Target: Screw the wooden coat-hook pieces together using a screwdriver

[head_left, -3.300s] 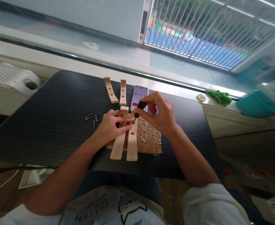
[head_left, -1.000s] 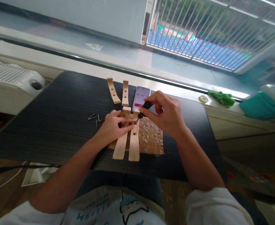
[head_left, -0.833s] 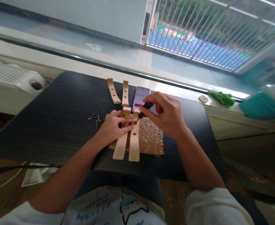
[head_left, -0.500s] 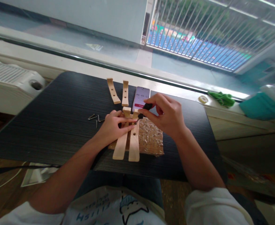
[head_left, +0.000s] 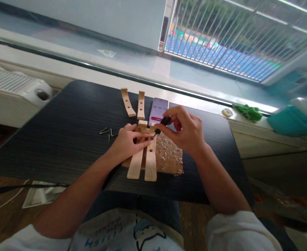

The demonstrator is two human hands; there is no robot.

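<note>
My right hand (head_left: 188, 127) is closed round the black handle of a screwdriver (head_left: 165, 121). Its tip points down and left at the upper hole of the right-hand pale wooden bracket (head_left: 150, 167). My left hand (head_left: 128, 141) lies across a second wooden bracket (head_left: 135, 166), thumb and index finger stretched out to either side of the screwdriver's tip. Whether a screw sits under that tip is hidden by the fingers. Both brackets rest side by side on a brown, tape-wrapped block (head_left: 169, 155), their wide ends jutting over its near edge.
Several loose screws (head_left: 105, 131) lie left of my left hand. Two more wooden brackets (head_left: 141, 104) sit at the table's back, beside a phone (head_left: 159, 106) showing a timer. A tape roll (head_left: 227, 112) and a green cloth (head_left: 251, 113) are on the windowsill behind the black table (head_left: 56, 139).
Very little differs: both hands and the screwdriver keep almost the same pose over the right-hand bracket. The whole view has shifted slightly.
</note>
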